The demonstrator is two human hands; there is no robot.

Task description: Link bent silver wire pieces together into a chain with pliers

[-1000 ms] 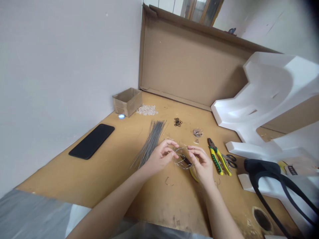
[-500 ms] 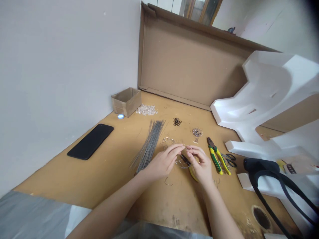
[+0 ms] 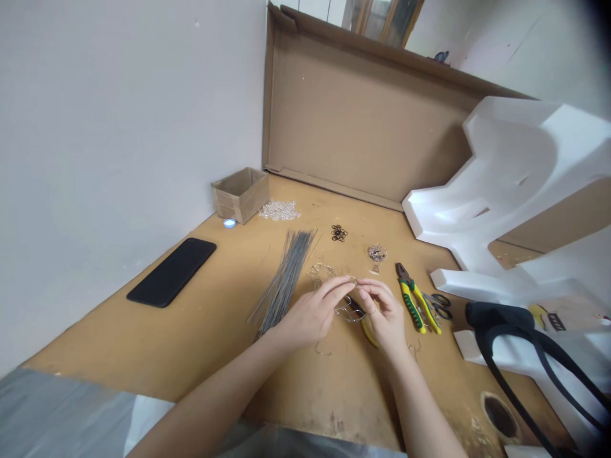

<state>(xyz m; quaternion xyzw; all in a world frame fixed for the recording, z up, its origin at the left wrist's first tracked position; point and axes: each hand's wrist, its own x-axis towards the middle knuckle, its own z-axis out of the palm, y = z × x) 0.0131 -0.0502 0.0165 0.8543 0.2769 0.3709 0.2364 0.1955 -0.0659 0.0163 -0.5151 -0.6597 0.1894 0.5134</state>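
Observation:
My left hand (image 3: 316,310) and my right hand (image 3: 386,313) meet fingertip to fingertip above the table. Pinched between them is a thin piece of wire (image 3: 354,280), mostly hidden by the fingers. Bent wire loops (image 3: 351,313) lie beneath my hands, beside a dark-jawed tool with a yellow handle (image 3: 370,335) that my right hand partly covers. More bent wire (image 3: 321,271) is just beyond my left fingers. A bundle of straight grey wires (image 3: 285,280) rests left of my left hand.
Right of my hands are green-and-yellow pliers (image 3: 416,299) and scissors (image 3: 440,306). Farther back are black rings (image 3: 339,233), a coil of silver wire (image 3: 377,253), clear small pieces (image 3: 279,210) and a cardboard box (image 3: 240,195). A black phone (image 3: 172,272) lies left; white foam (image 3: 515,165) stands right.
My fingers shift slightly around the thin wire, the left fingertips moving a little lower. The things on the table stay where they were.

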